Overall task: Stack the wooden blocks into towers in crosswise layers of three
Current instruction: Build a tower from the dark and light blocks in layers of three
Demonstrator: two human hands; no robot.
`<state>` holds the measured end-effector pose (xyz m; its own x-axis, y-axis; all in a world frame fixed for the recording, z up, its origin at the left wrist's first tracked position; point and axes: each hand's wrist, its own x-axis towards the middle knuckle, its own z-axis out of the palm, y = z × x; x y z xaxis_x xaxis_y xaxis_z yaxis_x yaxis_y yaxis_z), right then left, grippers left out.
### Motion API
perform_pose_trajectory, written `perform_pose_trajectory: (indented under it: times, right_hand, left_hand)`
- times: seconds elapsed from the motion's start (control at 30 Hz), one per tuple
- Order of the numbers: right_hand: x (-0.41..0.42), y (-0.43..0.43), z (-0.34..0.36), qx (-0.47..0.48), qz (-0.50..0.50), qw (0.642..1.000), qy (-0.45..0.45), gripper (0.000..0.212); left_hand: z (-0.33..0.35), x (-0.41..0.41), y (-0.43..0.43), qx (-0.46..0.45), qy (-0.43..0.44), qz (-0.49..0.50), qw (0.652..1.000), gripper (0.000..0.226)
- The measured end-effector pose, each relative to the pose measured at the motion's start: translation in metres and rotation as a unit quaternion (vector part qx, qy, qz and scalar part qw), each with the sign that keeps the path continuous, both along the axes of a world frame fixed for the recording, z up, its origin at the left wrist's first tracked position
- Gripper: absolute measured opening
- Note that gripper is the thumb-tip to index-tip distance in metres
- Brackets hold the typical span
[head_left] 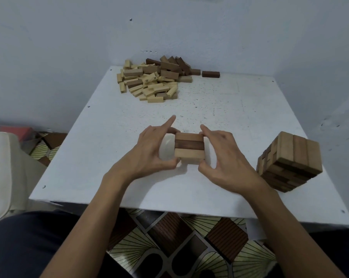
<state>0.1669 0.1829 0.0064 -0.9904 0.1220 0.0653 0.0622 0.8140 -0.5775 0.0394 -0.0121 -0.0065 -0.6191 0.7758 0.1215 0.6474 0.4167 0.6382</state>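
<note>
Centrally, left hand [149, 149] and right hand [219, 153] clamp the small stack [189, 146]; finished tower [290, 161] right; loose pile [155, 79] behind.

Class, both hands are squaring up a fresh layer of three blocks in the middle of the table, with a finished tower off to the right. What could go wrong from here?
1. The layer of three blocks is pinched only at its ends by the left hand and right hand; uneven pressure could push the dark middle block out of line.
2. The finished tower stands near the table's right edge, beside the right forearm; a careless sweep might topple it.
</note>
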Motion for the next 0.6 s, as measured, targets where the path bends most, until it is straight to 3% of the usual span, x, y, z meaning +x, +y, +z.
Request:
perform_pose_trajectory:
  times: [0.33, 0.6]
  right_hand:
    - [0.035, 0.01, 0.064, 0.023, -0.042, 0.997, 0.066, 0.082]
    - [0.078, 0.058, 0.082, 0.046, -0.095, 0.992, 0.065, 0.089]
  left_hand:
    - [0.063, 0.025, 0.024, 0.086, 0.01, -0.017, 0.996, 0.094]
    - [0.077, 0.052, 0.086, 0.089, 0.008, -0.078, 0.993, 0.093]
